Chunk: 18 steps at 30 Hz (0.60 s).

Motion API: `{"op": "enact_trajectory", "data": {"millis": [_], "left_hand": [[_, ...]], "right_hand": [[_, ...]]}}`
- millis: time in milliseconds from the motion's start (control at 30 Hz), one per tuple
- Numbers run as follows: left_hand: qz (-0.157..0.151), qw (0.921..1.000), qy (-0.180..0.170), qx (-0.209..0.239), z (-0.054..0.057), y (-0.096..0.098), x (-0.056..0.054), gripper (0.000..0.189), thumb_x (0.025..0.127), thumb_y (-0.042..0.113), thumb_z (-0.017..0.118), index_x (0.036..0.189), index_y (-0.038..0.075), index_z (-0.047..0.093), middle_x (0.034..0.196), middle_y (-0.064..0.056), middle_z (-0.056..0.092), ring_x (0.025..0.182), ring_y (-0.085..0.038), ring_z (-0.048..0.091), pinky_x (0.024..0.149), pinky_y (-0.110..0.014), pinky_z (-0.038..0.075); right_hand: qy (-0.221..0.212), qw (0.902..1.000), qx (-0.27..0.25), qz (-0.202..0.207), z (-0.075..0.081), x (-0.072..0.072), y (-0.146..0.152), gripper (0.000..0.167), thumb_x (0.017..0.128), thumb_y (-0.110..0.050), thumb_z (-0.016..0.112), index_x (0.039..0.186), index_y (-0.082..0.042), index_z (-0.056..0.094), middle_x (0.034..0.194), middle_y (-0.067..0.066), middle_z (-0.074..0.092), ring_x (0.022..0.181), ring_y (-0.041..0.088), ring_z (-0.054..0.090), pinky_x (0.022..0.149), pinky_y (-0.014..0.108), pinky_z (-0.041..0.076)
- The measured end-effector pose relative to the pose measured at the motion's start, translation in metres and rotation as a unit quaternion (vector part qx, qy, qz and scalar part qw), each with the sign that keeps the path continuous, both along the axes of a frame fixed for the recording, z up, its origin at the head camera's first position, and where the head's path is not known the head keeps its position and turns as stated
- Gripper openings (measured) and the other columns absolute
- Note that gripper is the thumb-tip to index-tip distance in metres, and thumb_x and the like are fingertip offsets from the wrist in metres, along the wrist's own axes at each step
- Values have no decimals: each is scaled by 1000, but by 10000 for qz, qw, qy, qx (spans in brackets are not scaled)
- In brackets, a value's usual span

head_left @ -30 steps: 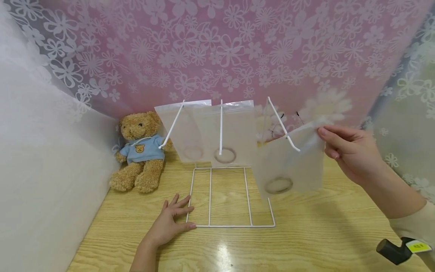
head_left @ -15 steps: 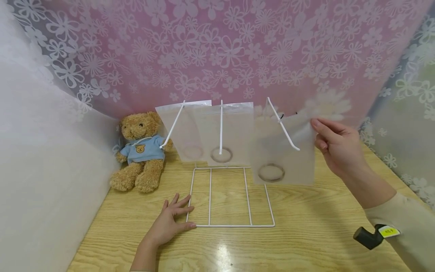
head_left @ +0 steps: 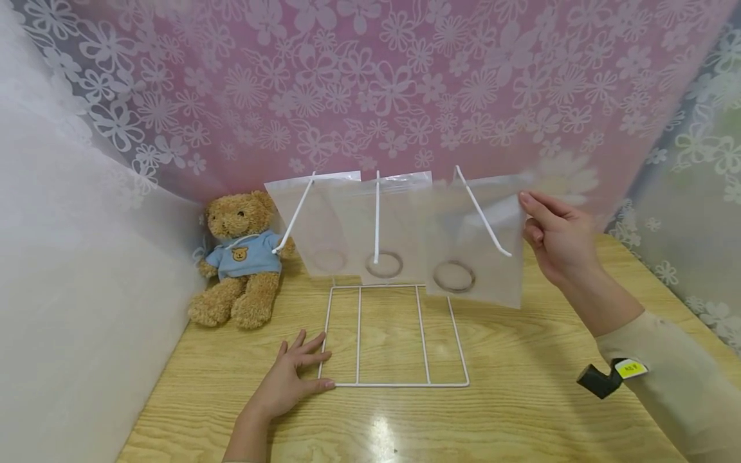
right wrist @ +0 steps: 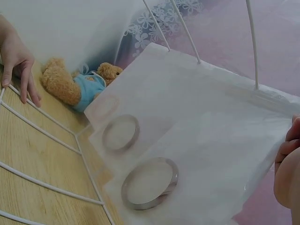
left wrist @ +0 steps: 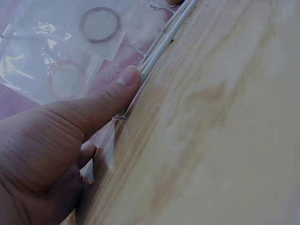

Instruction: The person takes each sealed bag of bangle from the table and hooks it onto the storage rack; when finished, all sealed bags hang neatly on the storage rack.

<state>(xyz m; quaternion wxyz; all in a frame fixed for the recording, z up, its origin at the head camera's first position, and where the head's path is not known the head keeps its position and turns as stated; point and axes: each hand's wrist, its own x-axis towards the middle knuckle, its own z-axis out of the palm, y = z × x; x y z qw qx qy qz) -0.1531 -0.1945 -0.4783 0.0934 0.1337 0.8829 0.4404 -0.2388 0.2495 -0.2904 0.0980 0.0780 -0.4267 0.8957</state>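
My right hand (head_left: 561,238) pinches the upper right edge of a translucent plastic bag (head_left: 492,225) that hangs on the right prong of a white wire rack (head_left: 399,385). A bangle (head_left: 454,276) shows through near the bag's bottom; in the right wrist view this bangle (right wrist: 150,183) looks grey and mottled. Two more bags hang on the other prongs: the middle bag (head_left: 399,218) holds a brownish bangle (head_left: 384,264), the left bag (head_left: 312,225) a pale pinkish one. At the base's front left corner, my left hand (head_left: 289,376) rests with fingers spread, its thumb (left wrist: 124,82) on the wire.
A teddy bear (head_left: 240,257) in a blue shirt sits at the left, beside a white side wall (head_left: 87,289). Behind the rack hangs a pink flowered curtain (head_left: 405,83). Everything stands on a wood-grain table (head_left: 521,399).
My right hand has moved left and up, sliding its bag further back along the right prong, level with the others. The left hand has stayed in place on the rack base.
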Motion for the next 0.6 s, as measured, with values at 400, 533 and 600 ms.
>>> {"op": "enact_trajectory", "data": {"millis": [400,533,600], "left_hand": [[18,10000,38,16,-1,0,0,61,76,38,85,130,14,69,159,1,39,156,-34,9,122,-61,-13],[8,10000,38,15,0,1,0,61,76,37,85,130,14,68,159,1,39,156,-34,8,122,-62,-13],[12,10000,29,24,0,0,0,61,76,37,85,130,13,68,159,0,39,156,-34,8,122,-62,-13]], "right_hand": [[-94,9993,193,-321,-1,-18,-4,8,86,3,74,92,2,79,71,4,69,44,9,42,39,17,34],[-109,9986,362,-373,-3,-22,-1,8,86,1,74,92,1,79,72,3,71,43,8,44,39,18,37],[-96,9969,674,-403,-4,-24,1,9,87,-1,74,93,-2,80,73,1,72,43,8,46,40,18,39]]}}
